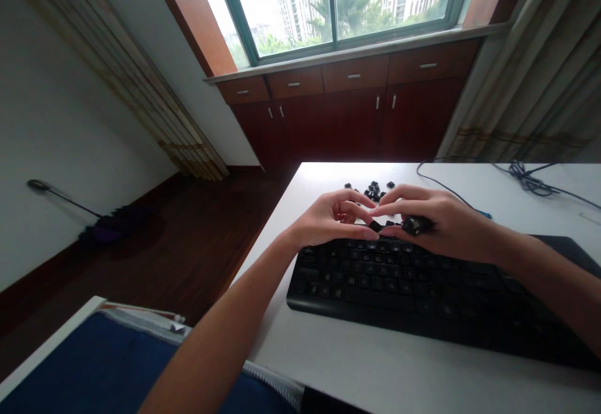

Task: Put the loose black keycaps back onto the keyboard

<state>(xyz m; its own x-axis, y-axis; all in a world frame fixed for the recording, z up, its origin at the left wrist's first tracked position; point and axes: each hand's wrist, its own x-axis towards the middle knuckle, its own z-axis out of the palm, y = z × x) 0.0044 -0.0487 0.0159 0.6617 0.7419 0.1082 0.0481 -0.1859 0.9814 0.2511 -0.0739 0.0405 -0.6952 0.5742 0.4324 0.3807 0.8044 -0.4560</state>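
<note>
A black keyboard (375, 276) lies on the white table below both hands. Over its back edge, my left hand (335, 217) pinches a small black piece, like a keycap (376, 226), between thumb and fingers. Fingertips of my right hand (432, 213) meet it from the other side, so both hands touch around this piece. Tucked under the right fingers is a dark object (417, 225) with light specks; its kind is unclear. Behind the hands lie several small black loose pieces (374, 191), partly hidden by the fingers.
A thin black cable (441, 182) runs across the back of the white table (375, 364) to a coil at right. A blue fabric-covered piece with a zip (94, 364) stands at lower left. Beyond are cabinets (347, 119) under a window, and an umbrella (110, 226) against the wall.
</note>
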